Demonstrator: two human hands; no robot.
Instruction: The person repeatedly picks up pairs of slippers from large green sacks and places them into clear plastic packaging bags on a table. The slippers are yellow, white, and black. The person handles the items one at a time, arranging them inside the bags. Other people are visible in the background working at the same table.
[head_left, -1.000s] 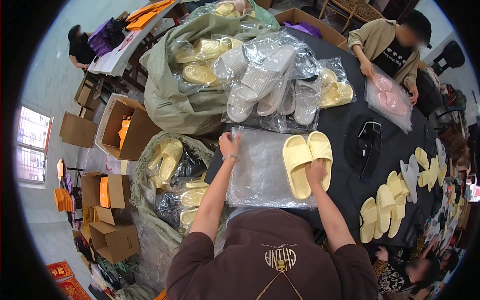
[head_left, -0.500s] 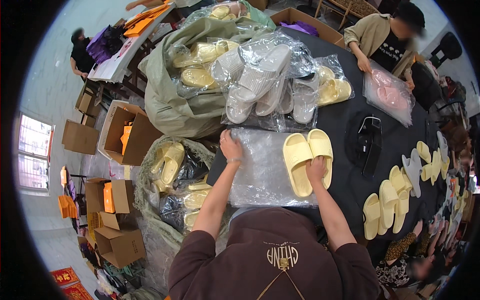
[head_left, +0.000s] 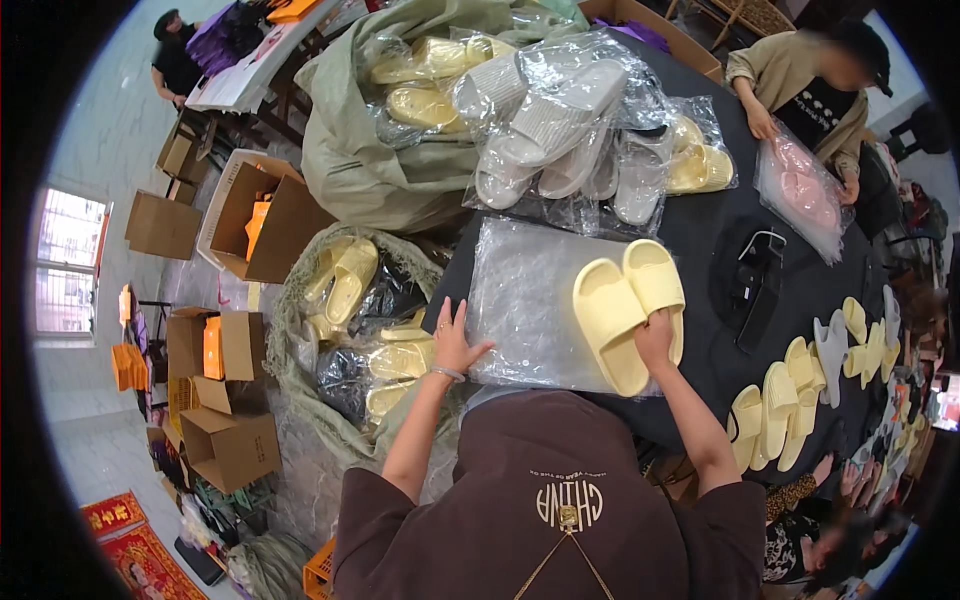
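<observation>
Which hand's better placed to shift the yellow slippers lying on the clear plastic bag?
Right, most likely. The right hand is at the yellow slippers, by the strap of the right-hand one. The left hand is apart from them, spread near the clear plastic bag's left edge.

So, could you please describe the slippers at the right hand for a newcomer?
A large clear bag lies flat at the black table's near edge. Over its right end are the yellow slippers. Unlike the yellow ones farther right, this pair has the right hand on it.
</observation>
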